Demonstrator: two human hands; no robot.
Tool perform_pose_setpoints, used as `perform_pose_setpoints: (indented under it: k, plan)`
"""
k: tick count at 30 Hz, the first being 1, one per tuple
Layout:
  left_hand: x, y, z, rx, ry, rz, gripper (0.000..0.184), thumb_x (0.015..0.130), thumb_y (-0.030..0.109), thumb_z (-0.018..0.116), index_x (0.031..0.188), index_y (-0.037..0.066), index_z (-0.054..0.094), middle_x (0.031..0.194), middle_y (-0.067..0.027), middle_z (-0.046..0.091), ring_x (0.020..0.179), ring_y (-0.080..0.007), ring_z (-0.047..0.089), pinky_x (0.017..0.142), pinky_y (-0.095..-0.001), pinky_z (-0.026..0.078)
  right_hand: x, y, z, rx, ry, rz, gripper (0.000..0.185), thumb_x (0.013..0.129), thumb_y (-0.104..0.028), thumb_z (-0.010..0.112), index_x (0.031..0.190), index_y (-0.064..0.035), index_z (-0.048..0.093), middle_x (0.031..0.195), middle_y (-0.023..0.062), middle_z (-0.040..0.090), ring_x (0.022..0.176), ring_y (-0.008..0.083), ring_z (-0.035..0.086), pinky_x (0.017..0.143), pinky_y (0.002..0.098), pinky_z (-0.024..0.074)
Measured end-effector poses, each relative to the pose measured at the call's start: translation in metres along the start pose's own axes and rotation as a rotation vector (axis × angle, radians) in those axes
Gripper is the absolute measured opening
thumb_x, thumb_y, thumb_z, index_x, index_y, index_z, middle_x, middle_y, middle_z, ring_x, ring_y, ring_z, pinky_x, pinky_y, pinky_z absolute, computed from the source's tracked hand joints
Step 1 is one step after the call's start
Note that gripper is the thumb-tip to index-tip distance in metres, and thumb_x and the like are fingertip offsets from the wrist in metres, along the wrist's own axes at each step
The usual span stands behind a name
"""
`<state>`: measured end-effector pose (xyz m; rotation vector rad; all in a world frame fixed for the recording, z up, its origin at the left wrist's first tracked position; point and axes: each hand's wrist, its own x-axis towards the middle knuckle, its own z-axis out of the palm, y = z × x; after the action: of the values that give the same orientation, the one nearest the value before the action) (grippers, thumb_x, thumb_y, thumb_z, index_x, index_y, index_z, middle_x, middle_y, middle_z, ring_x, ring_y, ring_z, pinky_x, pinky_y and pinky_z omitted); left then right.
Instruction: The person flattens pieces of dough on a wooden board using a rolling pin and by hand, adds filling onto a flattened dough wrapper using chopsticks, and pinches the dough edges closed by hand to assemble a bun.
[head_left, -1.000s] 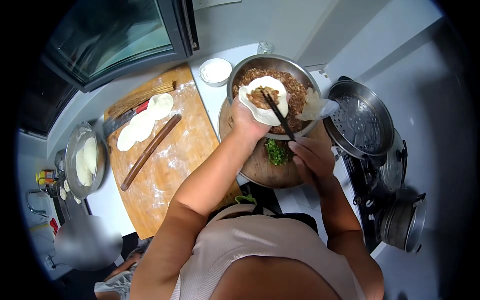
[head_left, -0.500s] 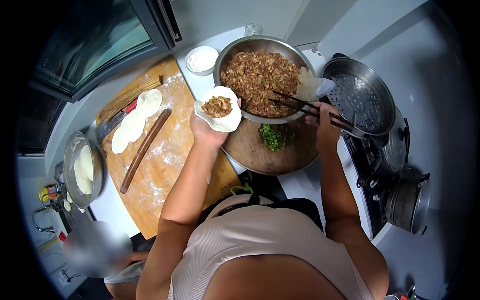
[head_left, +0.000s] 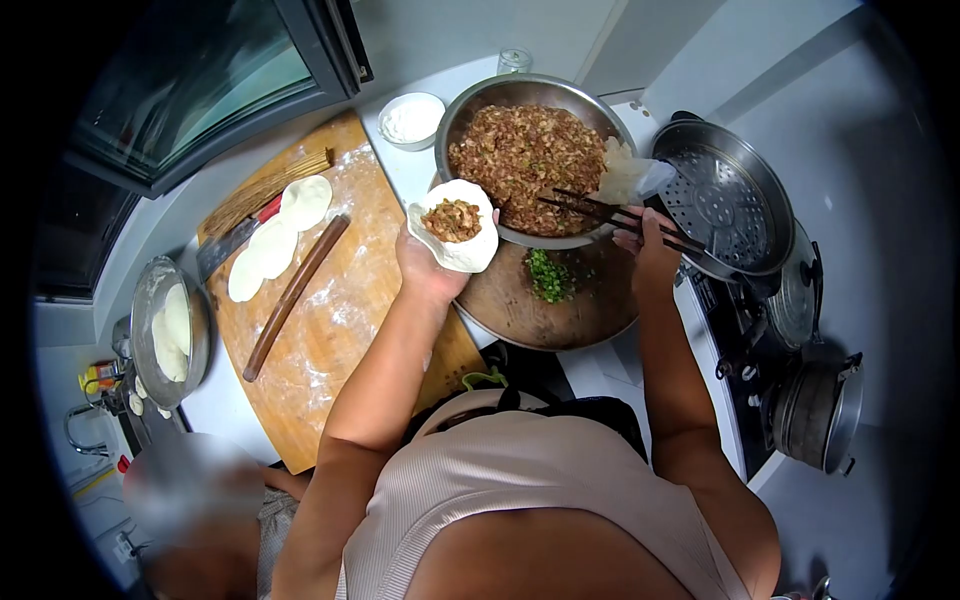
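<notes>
A round dough wrapper (head_left: 474, 257) lies on the palm of my left hand (head_left: 425, 272), with a mound of meat filling (head_left: 452, 221) in its middle. My left fingers curl around the wrapper's edge. My right hand (head_left: 650, 240) grips a pair of dark chopsticks (head_left: 620, 218), whose tips touch the meat mixture (head_left: 525, 150) in the steel bowl (head_left: 467, 97). The bowl partly overlaps a round wooden chopping board (head_left: 500, 300), where chopped green onion (head_left: 548, 275) lies. A pale plastic bag (head_left: 640, 175) hangs over the bowl's right rim.
On the floured wooden board (head_left: 340, 310) lie a rolling pin (head_left: 297, 298), several flat wrappers (head_left: 271, 248), a knife (head_left: 225, 247) and a straw brush (head_left: 262, 192). A dough bowl (head_left: 200, 340) stands left, a white bowl (head_left: 411, 121) behind. A steamer (head_left: 720, 190) sits right. Another person (head_left: 200, 500) is at lower left.
My left hand with the filled wrapper has shifted slightly right and down in view. The chopsticks stay at the meat. The person at lower left has moved further into view.
</notes>
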<state>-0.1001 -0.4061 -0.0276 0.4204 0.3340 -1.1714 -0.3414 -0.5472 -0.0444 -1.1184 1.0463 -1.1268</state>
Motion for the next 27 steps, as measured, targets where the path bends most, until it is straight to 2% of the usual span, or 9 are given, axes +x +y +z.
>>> perform_pose_setpoints:
  k: [3, 9, 15, 18, 21, 27]
  plan:
    - [-0.001, -0.005, 0.002, -0.003, 0.005, -0.024, 0.054, 0.096, 0.037, 0.025, 0.133, 0.000, 0.042, 0.133, -0.0224, 0.048, 0.118, -0.0435, 0.049, 0.102, -0.0590, 0.039, 0.004, 0.007, 0.002, 0.026, 0.025, -0.028, 0.027, 0.097, -0.020, 0.050, 0.098, 0.0059, 0.059, 0.081, 0.0139, 0.064, 0.060, 0.0202, 0.064, 0.058, 0.0314, 0.0571]
    - [0.008, -0.009, -0.001, 0.019, -0.029, -0.079, 0.051, 0.096, 0.035, 0.028, 0.131, 0.001, 0.044, 0.130, -0.0211, 0.050, 0.117, -0.0420, 0.050, 0.102, -0.0585, 0.040, 0.006, 0.013, -0.004, 0.119, 0.106, -0.001, 0.028, 0.095, -0.020, 0.052, 0.095, 0.0060, 0.060, 0.079, 0.0138, 0.064, 0.059, 0.0192, 0.064, 0.054, 0.0301, 0.0565]
    - [0.008, -0.014, 0.005, 0.018, -0.044, -0.114, 0.050, 0.097, 0.036, 0.030, 0.130, 0.001, 0.045, 0.128, -0.0207, 0.052, 0.115, -0.0414, 0.051, 0.100, -0.0585, 0.041, -0.005, 0.002, -0.005, 0.140, 0.159, -0.037, 0.028, 0.095, -0.024, 0.054, 0.092, 0.0030, 0.061, 0.076, 0.0100, 0.063, 0.056, 0.0156, 0.061, 0.054, 0.0272, 0.0538]
    - [0.008, -0.020, 0.007, 0.026, -0.059, -0.152, 0.050, 0.097, 0.037, 0.032, 0.130, 0.002, 0.045, 0.128, -0.0206, 0.052, 0.115, -0.0410, 0.052, 0.099, -0.0585, 0.042, -0.008, -0.009, -0.007, 0.210, 0.162, -0.075, 0.029, 0.095, -0.021, 0.052, 0.092, 0.0065, 0.060, 0.075, 0.0132, 0.063, 0.054, 0.0185, 0.062, 0.052, 0.0283, 0.0539]
    - [0.011, -0.028, 0.009, 0.012, -0.099, -0.183, 0.049, 0.097, 0.038, 0.033, 0.129, 0.003, 0.047, 0.127, -0.0206, 0.053, 0.114, -0.0410, 0.053, 0.099, -0.0584, 0.043, -0.019, -0.032, -0.003, 0.275, 0.141, -0.139, 0.029, 0.095, -0.021, 0.051, 0.092, 0.0067, 0.059, 0.074, 0.0138, 0.063, 0.054, 0.0187, 0.062, 0.052, 0.0282, 0.0530]
    - [0.012, -0.040, 0.020, 0.001, -0.202, -0.250, 0.047, 0.094, 0.034, 0.034, 0.125, 0.003, 0.052, 0.122, -0.0209, 0.056, 0.110, -0.0411, 0.056, 0.095, -0.0574, 0.046, -0.057, -0.058, 0.017, 0.223, -0.098, -0.297, 0.023, 0.097, -0.017, 0.049, 0.096, 0.0044, 0.058, 0.085, 0.0164, 0.061, 0.064, 0.0214, 0.062, 0.056, 0.0317, 0.0538]
